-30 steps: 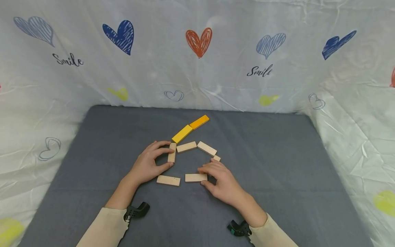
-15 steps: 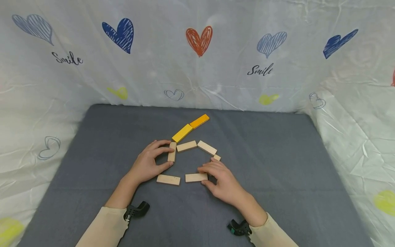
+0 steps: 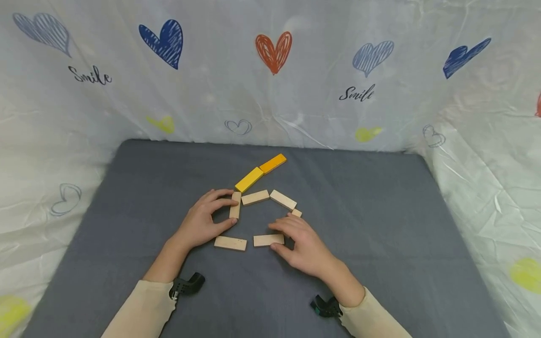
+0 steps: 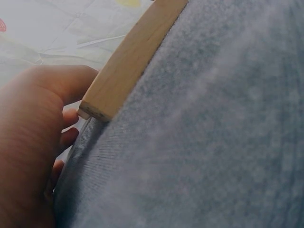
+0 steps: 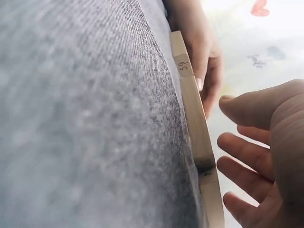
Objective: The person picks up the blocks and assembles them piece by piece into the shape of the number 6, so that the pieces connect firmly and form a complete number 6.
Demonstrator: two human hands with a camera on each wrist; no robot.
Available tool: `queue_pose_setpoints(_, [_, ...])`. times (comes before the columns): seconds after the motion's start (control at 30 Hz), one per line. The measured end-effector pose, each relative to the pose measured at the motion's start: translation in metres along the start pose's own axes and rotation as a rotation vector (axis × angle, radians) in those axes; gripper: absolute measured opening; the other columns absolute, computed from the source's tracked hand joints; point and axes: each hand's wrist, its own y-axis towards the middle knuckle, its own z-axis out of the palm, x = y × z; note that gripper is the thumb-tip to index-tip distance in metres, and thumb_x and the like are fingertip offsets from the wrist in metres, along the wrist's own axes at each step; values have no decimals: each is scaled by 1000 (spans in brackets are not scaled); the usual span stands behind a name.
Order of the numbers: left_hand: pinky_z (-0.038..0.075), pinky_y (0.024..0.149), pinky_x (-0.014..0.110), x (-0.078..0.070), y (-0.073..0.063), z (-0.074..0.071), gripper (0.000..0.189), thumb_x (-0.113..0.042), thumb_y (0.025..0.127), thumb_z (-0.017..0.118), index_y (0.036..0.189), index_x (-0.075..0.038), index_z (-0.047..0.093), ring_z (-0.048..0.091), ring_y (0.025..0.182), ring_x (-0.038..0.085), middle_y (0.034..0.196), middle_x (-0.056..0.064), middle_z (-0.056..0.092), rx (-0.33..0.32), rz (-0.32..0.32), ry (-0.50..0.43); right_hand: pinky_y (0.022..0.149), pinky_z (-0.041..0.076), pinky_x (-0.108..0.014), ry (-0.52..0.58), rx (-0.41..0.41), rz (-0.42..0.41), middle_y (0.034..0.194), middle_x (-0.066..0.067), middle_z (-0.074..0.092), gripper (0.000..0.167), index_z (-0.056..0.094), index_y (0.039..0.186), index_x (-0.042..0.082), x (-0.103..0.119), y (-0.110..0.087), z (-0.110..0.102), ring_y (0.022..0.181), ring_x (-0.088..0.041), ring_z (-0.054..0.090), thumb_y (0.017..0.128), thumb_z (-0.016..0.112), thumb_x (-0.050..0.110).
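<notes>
My left hand (image 3: 204, 218) holds a plain wooden block (image 3: 235, 211) lying lengthwise, with the thumb at its near end and fingertips at its upper part. Nearer the body lies another plain block (image 3: 230, 243), which fills the top of the left wrist view as a long wooden bar (image 4: 128, 61). My right hand (image 3: 306, 244) hovers by the right end of a third plain block (image 3: 263, 241). Its fingers (image 5: 242, 166) are spread and apart from the blocks in the right wrist view. A partly hidden block (image 3: 297, 213) shows beyond the right fingertips.
Two more plain blocks (image 3: 255, 197) (image 3: 283, 199) form an arch at the back of the ring. A yellow block (image 3: 249, 179) and an orange block (image 3: 273, 163) trail off behind it. Grey cloth (image 3: 380, 225) covers the table, and a white curtain with hearts (image 3: 313, 94) hangs behind.
The right fingers have come off the near right block and moved slightly left, with the thumb now over its end. The left hand keeps its hold; the view has tilted slightly.
</notes>
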Motion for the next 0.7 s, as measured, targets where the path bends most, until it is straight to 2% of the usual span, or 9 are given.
queue_pose_setpoints(0.2, [27, 134, 57, 2, 0, 0, 39, -31, 98, 86, 134, -19, 79, 48, 151, 35, 157, 5, 58, -20, 35, 6, 131, 38, -46, -2, 13, -36, 131, -2, 74, 42, 76, 134, 7, 13, 12, 5, 127, -21, 67, 96, 87, 19])
queue_pose_setpoints(0.33, [27, 135, 56, 3, -1, 1, 32, -27, 104, 79, 135, -17, 79, 50, 150, 35, 157, 8, 59, -24, 50, 5, 129, 41, -45, 1, 33, -57, 130, -1, 75, 40, 76, 134, 8, 21, 20, 13, 125, -19, 67, 98, 86, 21])
queue_pose_setpoints(0.53, [26, 135, 56, 4, 0, 1, 30, -20, 106, 76, 135, -16, 78, 51, 149, 36, 157, 10, 59, -23, 68, 6, 125, 45, -44, 10, 72, -30, 131, 0, 75, 40, 76, 135, 9, 32, 30, 26, 126, -18, 67, 98, 86, 22])
queue_pose_setpoints(0.7, [27, 135, 56, 3, 0, 0, 31, -20, 105, 78, 135, -16, 78, 52, 149, 36, 157, 9, 59, -23, 68, 4, 128, 41, -45, -5, 130, -3, 133, 0, 74, 44, 73, 139, 10, 42, 41, 36, 128, -17, 67, 100, 84, 25])
